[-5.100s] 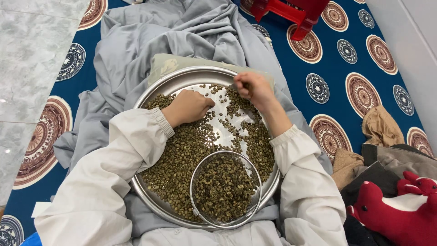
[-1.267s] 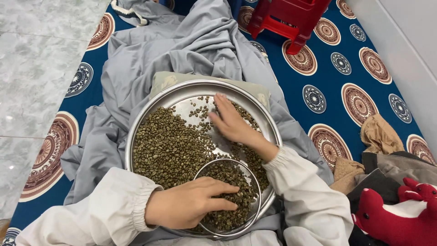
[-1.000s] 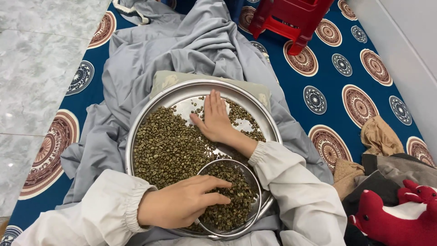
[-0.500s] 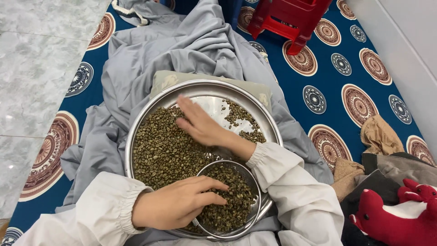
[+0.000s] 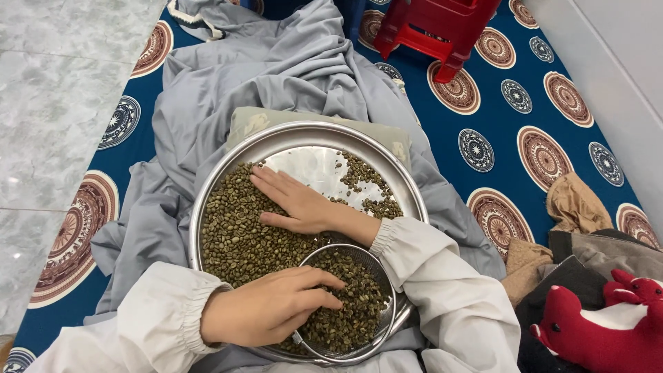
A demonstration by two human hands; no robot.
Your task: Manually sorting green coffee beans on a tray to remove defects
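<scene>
Resting on our lap, the round metal tray (image 5: 407, 186) carries green coffee beans (image 5: 242, 231) heaped leftward. Our mesh sieve (image 5: 383, 273) sits at its near edge. Our right hand (image 5: 297, 204) lies flat, open, on beans; our left hand (image 5: 269, 307), fingers loosely curled, rests in the sieve.

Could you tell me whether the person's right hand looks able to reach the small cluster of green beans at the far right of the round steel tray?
Probably yes: the right hand lies flat nearby, with only bare steel tray between it and those beans.
</scene>
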